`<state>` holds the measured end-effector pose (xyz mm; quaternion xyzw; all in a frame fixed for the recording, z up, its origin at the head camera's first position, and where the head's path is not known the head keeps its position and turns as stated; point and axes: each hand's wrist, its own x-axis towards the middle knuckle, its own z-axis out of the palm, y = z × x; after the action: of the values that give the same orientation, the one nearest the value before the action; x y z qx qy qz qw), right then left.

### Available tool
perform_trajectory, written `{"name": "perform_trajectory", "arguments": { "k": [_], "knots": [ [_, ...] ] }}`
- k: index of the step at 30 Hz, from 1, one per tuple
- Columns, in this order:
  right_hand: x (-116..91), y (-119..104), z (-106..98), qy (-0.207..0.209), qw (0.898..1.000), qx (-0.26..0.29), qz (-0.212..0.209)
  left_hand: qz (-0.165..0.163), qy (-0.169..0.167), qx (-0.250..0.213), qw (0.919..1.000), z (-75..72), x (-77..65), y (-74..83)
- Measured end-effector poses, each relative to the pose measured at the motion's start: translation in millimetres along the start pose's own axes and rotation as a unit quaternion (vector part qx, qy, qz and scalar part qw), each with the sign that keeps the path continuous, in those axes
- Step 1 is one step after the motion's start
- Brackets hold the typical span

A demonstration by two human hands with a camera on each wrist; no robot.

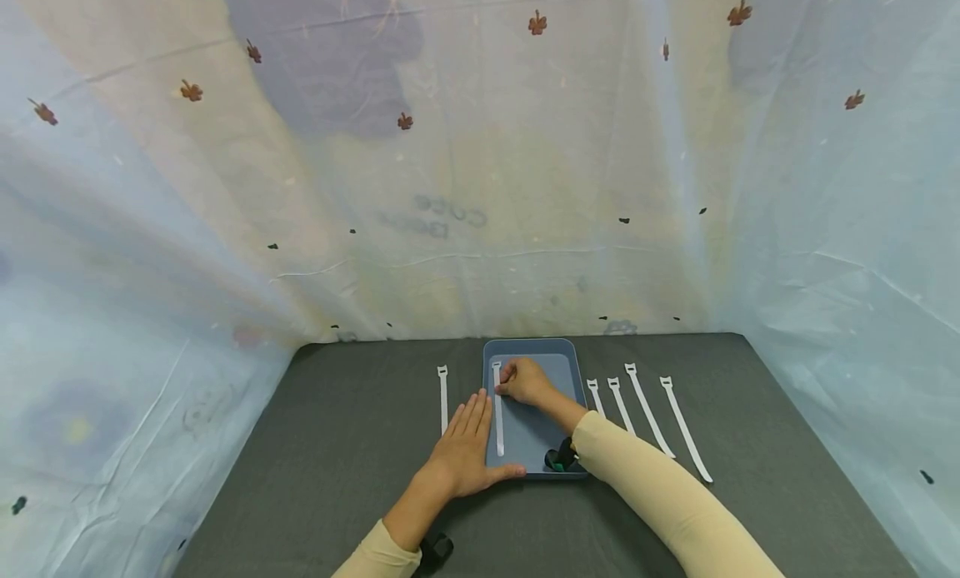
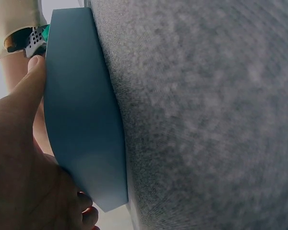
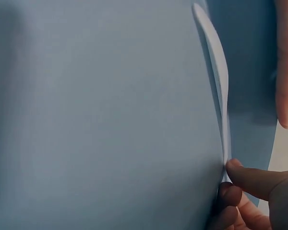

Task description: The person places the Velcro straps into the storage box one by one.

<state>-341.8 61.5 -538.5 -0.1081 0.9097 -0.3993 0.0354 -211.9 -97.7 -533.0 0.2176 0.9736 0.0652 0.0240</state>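
A blue-grey tray (image 1: pixel 536 424) lies on the dark cloth, and a white cable strap (image 1: pixel 500 428) with a slotted head lies lengthwise inside it along the left side. My right hand (image 1: pixel 527 382) reaches over the tray and pinches this strap between thumb and fingers. In the right wrist view the strap (image 3: pixel 220 67) curves slightly up from the tray floor, away from the pinching fingertips (image 3: pixel 234 164). My left hand (image 1: pixel 461 457) rests with straight fingers along the tray's left side, its thumb at the near edge. The left wrist view shows that thumb (image 2: pixel 31 84) against the tray wall (image 2: pixel 84 105).
Another white strap (image 1: pixel 443 395) lies on the dark cloth (image 1: pixel 360 445) left of the tray, partly behind my left hand. Several more straps lie to the right, including the outermost strap (image 1: pixel 687 429); my right sleeve (image 1: pixel 660 495) partly covers some. A patterned curtain (image 1: pixel 480 161) surrounds the table.
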Motion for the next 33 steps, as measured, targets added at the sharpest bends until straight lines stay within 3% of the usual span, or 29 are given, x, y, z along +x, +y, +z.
{"name": "perform_trajectory", "arguments": {
  "k": [7, 15, 26, 33],
  "knots": [
    [-4, -3, -3, 0.002, 1.000, -0.009, 0.002, -0.001, -0.003, 0.000, 1.0000, 0.4, 1.3, 0.2],
    [-12, -7, -18, -0.030, 0.999, 0.019, 0.013, -0.003, -0.005, -0.001, 1.0000, 1.5, 2.8, -1.6],
    [-33, -17, -50, -0.055, 0.997, -0.008, -0.046, -0.007, -0.004, -0.005, 1.0000, 0.9, 1.0, -1.0],
    [-50, -16, -72, -0.068, 0.996, 0.025, -0.042, -0.007, -0.003, -0.009, 0.9999, 1.3, 1.4, 0.5]
  ]
}}
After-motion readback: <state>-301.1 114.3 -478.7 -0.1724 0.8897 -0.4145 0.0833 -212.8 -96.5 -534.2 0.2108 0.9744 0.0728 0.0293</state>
